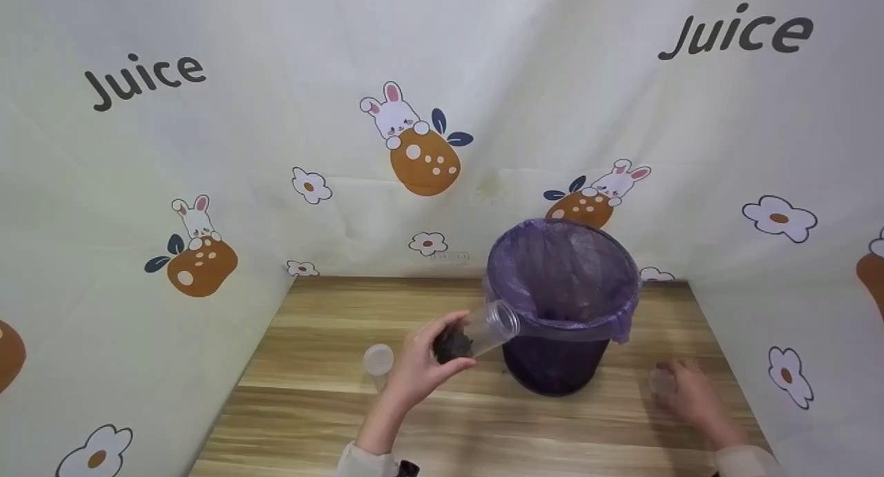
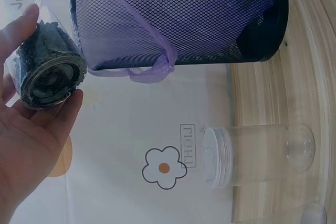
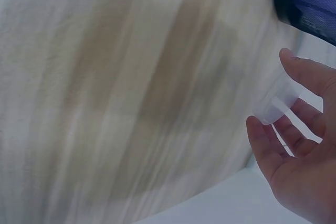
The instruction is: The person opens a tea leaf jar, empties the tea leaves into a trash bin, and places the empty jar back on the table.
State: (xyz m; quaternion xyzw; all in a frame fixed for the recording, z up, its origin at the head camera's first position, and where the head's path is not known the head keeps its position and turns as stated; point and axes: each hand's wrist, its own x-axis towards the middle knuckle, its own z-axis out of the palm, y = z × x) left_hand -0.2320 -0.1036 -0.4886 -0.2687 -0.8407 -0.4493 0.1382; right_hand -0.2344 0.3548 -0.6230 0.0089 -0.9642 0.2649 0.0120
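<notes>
My left hand (image 1: 416, 366) grips a clear plastic jar (image 1: 489, 331) around its lower part. The jar is tilted, its uncovered mouth pointing up and right at the near rim of a black mesh trash bin (image 1: 558, 366). Dark crumbly bits (image 2: 48, 45) lie in the jar's bottom end. Over the bin's rim hangs a translucent purple trash bag (image 1: 625, 319). To the right of the bin, my right hand (image 1: 694, 394) pinches a whitish translucent lid (image 3: 276, 100) between thumb and fingers, low over the wooden table.
Another clear jar with a white lid (image 2: 218, 157) stands on the table (image 1: 331, 422), left of the bin and partly hidden by my left hand in the head view. Printed cloth walls (image 1: 207, 353) enclose the table at the back and both sides.
</notes>
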